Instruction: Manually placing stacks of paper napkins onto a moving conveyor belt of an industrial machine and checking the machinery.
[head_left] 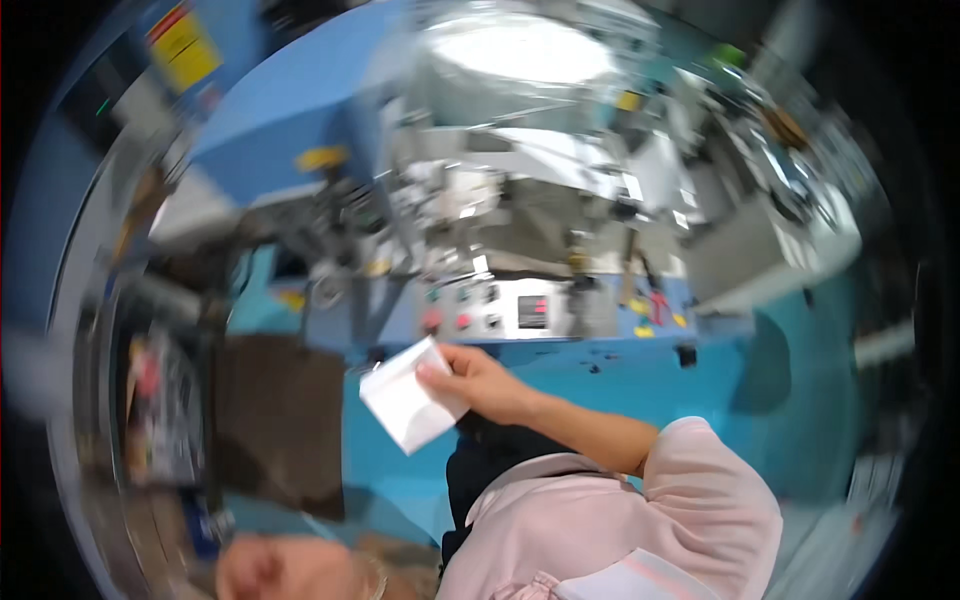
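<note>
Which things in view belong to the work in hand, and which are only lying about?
Belonging:
flat white packet, pinched in the right hand
perhaps the push-button control panel beyond it

Seemingly just about:
brown floor mat
red-handled tool, blurred

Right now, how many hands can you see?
2: the right hand, holding a flat white packet near the middle, and the left hand, blurry, at the bottom left.
</note>
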